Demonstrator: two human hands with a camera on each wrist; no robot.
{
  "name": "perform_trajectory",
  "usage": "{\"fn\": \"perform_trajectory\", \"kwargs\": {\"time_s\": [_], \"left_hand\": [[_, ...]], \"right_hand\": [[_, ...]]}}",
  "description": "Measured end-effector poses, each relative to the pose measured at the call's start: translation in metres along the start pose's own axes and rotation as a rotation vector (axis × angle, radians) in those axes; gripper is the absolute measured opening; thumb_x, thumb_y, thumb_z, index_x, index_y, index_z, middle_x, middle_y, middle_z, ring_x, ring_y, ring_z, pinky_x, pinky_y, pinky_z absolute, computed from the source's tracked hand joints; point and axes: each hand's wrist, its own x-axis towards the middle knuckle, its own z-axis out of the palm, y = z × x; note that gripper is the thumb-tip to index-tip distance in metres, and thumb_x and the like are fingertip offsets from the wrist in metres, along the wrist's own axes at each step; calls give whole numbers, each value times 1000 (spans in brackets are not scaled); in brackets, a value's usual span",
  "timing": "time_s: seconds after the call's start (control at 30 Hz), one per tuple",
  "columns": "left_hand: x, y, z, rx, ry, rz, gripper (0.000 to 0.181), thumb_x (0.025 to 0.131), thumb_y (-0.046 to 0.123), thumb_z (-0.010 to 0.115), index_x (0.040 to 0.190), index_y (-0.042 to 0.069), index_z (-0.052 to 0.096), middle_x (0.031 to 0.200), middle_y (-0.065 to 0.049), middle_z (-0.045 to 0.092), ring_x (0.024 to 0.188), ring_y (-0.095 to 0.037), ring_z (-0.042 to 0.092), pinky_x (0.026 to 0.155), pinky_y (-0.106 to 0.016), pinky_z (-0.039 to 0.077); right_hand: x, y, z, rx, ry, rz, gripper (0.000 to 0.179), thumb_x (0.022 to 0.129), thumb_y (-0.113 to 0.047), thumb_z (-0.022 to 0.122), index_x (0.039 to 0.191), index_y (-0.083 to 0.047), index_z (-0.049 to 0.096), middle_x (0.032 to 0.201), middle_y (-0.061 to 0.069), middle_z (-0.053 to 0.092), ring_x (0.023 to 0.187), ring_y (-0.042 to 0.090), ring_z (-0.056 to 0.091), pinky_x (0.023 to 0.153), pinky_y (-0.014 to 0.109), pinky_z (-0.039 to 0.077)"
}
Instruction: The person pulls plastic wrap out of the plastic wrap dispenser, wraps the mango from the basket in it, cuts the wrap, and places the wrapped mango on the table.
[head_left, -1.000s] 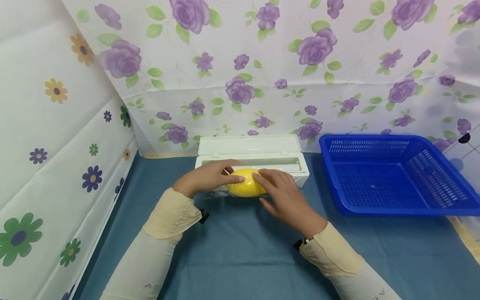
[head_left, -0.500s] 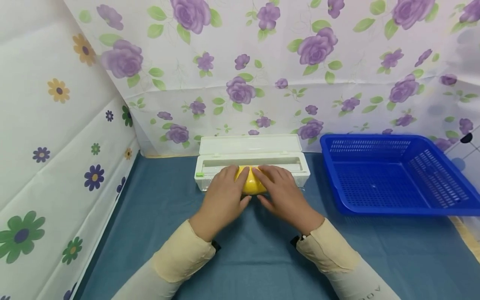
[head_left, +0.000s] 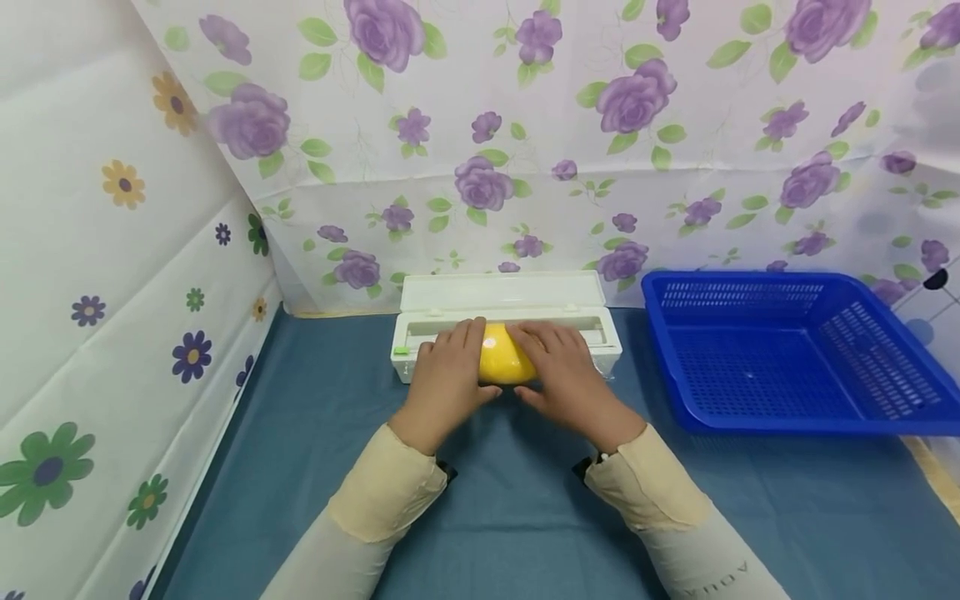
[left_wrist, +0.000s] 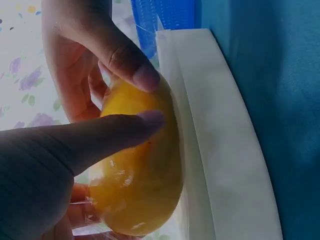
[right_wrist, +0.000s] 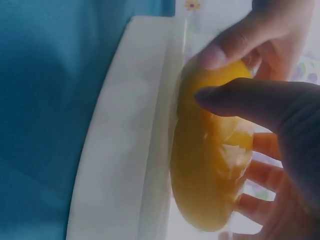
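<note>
Seemingly pressing clear plastic film [left_wrist: 120,175] onto a yellow oval fruit [head_left: 504,358], in a snug, curled grip of left hand [head_left: 446,375] and right hand [head_left: 570,375], over an open white plastic box [head_left: 501,292]; next, probably smoothing loose film.

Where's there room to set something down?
Blue cloth is bare left of the white box, between the forearms and in front of the blue basket, itself bare inside. It's crowded at the box, where left fingers and right fingers hold the yellow object.

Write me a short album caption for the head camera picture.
Left hand and right hand hold a shiny yellow object at an open white box, with a blue basket to the right.
</note>
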Motion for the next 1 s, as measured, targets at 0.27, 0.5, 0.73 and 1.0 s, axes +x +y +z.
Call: {"fn": "perform_trajectory", "kwargs": {"time_s": [0.27,0.5,0.73,1.0], "left_hand": [[9,-12,4,-59,-19,-4,87,75,22,91,147,8,44,143,-11,56,124,-33,57,94,-54,47],[12,-21,12,-137,25,42,80,77,18,90,144,8,47,139,-12,58,120,-35,57,93,-53,46],[14,-26,18,-143,24,36,83,75,17,90,146,11,46,140,-12,53,120,-33,57,95,-53,46],[16,-31,21,-178,25,41,80,77,14,88,145,14,46,128,-13,56,113,-32,60,94,-53,45]], "right_hand": [[6,9,1,80,-46,44,91,79,-22,88,154,-11,38,151,12,47,138,35,45,118,57,33],[3,22,5,104,-31,54,91,79,-17,87,156,-20,39,152,18,43,138,38,44,117,57,35],[3,31,8,120,-46,55,93,81,-15,85,158,-18,33,146,13,49,137,35,45,119,56,31],[3,39,7,147,-21,57,79,81,-6,83,148,-11,42,147,16,48,132,36,51,115,52,40]]}}
